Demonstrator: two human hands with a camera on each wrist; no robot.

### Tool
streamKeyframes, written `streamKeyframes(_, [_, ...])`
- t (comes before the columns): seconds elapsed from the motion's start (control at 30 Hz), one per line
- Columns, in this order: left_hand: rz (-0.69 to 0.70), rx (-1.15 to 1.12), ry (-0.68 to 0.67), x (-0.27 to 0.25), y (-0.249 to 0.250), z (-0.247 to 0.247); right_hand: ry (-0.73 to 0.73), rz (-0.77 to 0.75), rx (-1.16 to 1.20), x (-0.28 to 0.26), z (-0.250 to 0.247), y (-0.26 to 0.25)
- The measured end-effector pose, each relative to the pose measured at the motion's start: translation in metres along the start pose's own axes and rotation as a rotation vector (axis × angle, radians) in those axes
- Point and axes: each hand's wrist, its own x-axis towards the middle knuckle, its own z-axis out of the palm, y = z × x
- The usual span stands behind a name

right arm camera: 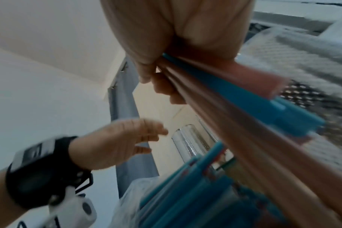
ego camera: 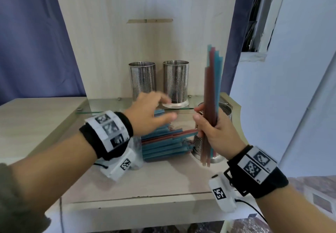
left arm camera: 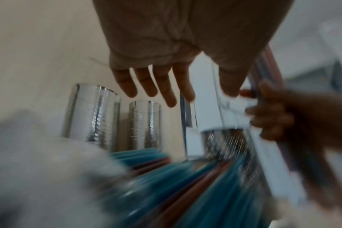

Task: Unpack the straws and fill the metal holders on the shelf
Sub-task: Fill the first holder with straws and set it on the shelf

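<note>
My right hand [ego camera: 211, 123] grips a bundle of red and blue straws [ego camera: 211, 94], held upright in front of a perforated metal holder [ego camera: 224, 111] at the right of the lower shelf. That bundle [right arm camera: 234, 108] runs out of my fist in the right wrist view. My left hand [ego camera: 152, 114] hovers with spread, straight fingers above the pile of blue and red straws [ego camera: 163, 145], holding nothing. The pile lies in a clear plastic bag [ego camera: 135, 151]. Two more metal holders [ego camera: 142, 80] [ego camera: 176, 81] stand on the glass shelf [ego camera: 109, 105] behind. The left wrist view shows my fingers [left arm camera: 152, 83] above the holders [left arm camera: 92, 114].
A pale wooden back panel [ego camera: 145, 32] rises behind the shelf, with a blue curtain [ego camera: 32, 41] at the left. The lower wooden shelf [ego camera: 154, 178] extends toward me, and a white wall [ego camera: 291, 87] stands at the right.
</note>
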Motion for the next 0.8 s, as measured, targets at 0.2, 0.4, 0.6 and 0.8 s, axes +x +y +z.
streamKeyframes(0.2, [-0.074, 0.549, -0.208, -0.023, -0.017, 0.033, -0.012, 0.082, -0.040, -0.011, -0.003, 0.031])
streamKeyframes(0.4, [-0.115, 0.524, -0.194, -0.018, -0.017, 0.048, 0.055, 0.096, -0.042, -0.016, 0.001, 0.043])
streamKeyframes(0.6, [-0.137, 0.446, -0.192, -0.010, -0.020, 0.054, 0.089, 0.102, 0.017, -0.020, 0.004, 0.055])
streamKeyframes(0.8, [-0.117, 0.352, -0.099, 0.001, -0.023, 0.056, 0.144, 0.128, 0.065, -0.022, 0.007, 0.063])
